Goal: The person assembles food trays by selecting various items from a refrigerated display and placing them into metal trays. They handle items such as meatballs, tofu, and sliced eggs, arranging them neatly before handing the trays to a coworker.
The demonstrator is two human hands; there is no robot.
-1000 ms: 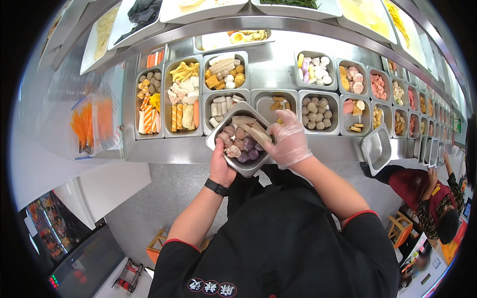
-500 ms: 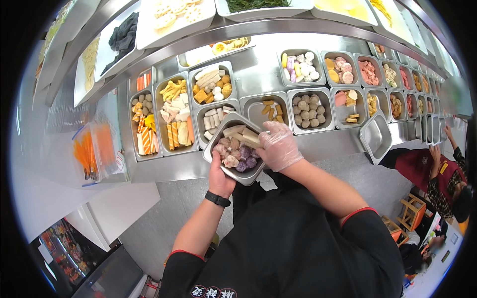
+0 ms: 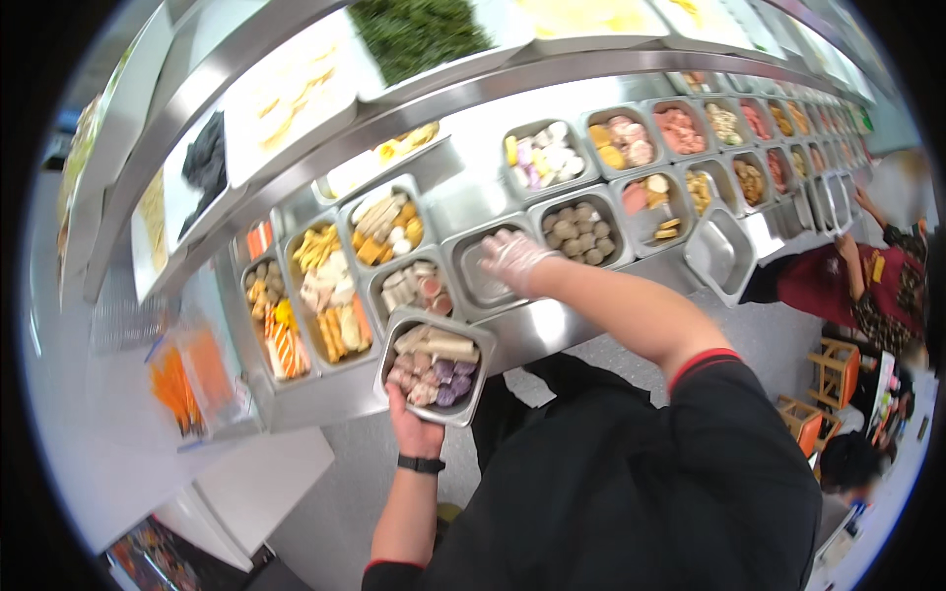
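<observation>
My left hand (image 3: 412,429) grips the near edge of a steel pan (image 3: 398,337) from below. The pan holds pale tube-shaped pieces, pink slices and purple balls, and it hangs at the front edge of the steel food counter (image 3: 552,330). My right hand (image 3: 512,258), in a clear plastic glove, reaches into a nearly bare steel pan (image 3: 471,286) set in the counter, fingers bent. Whether it holds a piece I cannot tell. Beside it sits a pan of brown balls (image 3: 579,232).
Rows of inset pans with mixed foods run along the counter, among them sticks and cubes (image 3: 325,295) at left. Trays of greens (image 3: 419,34) and pale food stand on the upper shelf. An empty pan (image 3: 721,254) sits at right. A seated person in red (image 3: 838,286) is far right.
My right hand has left the pan I hold and moved up and right into the counter's nearly bare pan. The held pan stays in my left hand, lower in view.
</observation>
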